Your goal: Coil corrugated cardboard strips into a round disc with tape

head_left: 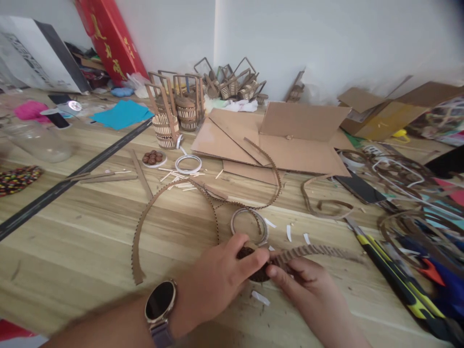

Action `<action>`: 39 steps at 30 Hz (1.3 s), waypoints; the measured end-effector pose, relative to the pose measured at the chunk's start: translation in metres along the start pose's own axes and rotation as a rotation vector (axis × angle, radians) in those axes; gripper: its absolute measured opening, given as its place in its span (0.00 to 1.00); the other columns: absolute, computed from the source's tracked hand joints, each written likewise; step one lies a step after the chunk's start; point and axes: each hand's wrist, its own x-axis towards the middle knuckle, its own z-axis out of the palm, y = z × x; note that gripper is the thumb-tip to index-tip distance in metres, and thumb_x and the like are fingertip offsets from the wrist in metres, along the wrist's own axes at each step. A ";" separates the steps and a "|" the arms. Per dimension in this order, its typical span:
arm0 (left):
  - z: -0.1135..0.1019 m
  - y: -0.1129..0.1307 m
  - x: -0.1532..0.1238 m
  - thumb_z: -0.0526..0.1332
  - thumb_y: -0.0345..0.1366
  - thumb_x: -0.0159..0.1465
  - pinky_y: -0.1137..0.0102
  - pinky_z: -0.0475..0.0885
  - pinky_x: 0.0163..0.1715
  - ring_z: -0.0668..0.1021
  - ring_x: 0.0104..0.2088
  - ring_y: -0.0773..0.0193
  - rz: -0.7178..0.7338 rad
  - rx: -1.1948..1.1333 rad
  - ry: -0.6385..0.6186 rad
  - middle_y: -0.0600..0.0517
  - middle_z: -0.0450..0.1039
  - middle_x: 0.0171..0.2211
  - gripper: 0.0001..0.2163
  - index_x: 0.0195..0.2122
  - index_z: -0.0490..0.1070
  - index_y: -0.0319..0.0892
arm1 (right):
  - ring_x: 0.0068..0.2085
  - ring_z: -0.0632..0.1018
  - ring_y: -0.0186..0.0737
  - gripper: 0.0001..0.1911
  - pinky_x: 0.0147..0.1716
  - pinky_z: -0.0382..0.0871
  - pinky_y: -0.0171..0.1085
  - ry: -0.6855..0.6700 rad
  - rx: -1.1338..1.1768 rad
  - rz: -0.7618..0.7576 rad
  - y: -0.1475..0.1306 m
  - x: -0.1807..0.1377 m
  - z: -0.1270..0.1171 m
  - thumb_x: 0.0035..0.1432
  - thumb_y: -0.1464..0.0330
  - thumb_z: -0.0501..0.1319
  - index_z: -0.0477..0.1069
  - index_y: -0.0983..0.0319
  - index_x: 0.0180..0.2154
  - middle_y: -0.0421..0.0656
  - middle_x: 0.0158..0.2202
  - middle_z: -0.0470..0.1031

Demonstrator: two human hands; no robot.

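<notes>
My left hand [221, 268], with a watch at the wrist, is closed over a small round dark-brown coil [258, 273] low on the table. Its fingers press the coil's top and side, hiding part of it. From the coil's right side runs a corrugated cardboard strip [311, 250], its free end blurred. My right hand [313, 290] pinches this strip between thumb and fingers, right where it meets the coil. Just behind the hands lies a roll of tape [249, 224]. Long ridged cardboard strips [143, 222] curve across the table to the left and behind.
A yellow-and-black utility knife [395, 280] lies at right, beside tangled strips. Flattened cardboard [232, 133] covers the middle back. Small handled buckets [166, 129] stand behind a dish of brown balls [152, 158], a second tape roll [188, 164] and scattered sticks [184, 184].
</notes>
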 end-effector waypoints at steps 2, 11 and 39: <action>0.002 -0.001 0.000 0.56 0.29 0.69 0.63 0.77 0.39 0.78 0.40 0.57 0.015 -0.003 0.001 0.46 0.65 0.54 0.21 0.60 0.56 0.53 | 0.22 0.71 0.37 0.24 0.22 0.64 0.34 0.032 -0.017 -0.019 -0.002 0.000 -0.001 0.57 0.51 0.59 0.67 0.59 0.17 0.37 0.17 0.68; 0.008 -0.003 -0.002 0.53 0.24 0.69 0.59 0.74 0.50 0.73 0.55 0.52 0.120 -0.035 0.137 0.41 0.64 0.58 0.25 0.64 0.51 0.47 | 0.17 0.68 0.35 0.26 0.19 0.57 0.34 0.081 0.014 0.059 -0.013 -0.007 0.005 0.55 0.50 0.61 0.62 0.58 0.14 0.36 0.12 0.66; 0.009 0.001 -0.001 0.63 0.27 0.64 0.59 0.75 0.43 0.76 0.49 0.50 0.025 -0.092 0.173 0.41 0.65 0.56 0.33 0.64 0.45 0.47 | 0.18 0.63 0.33 0.24 0.20 0.55 0.34 0.041 0.259 0.263 -0.022 -0.003 0.003 0.51 0.49 0.62 0.62 0.58 0.16 0.35 0.13 0.64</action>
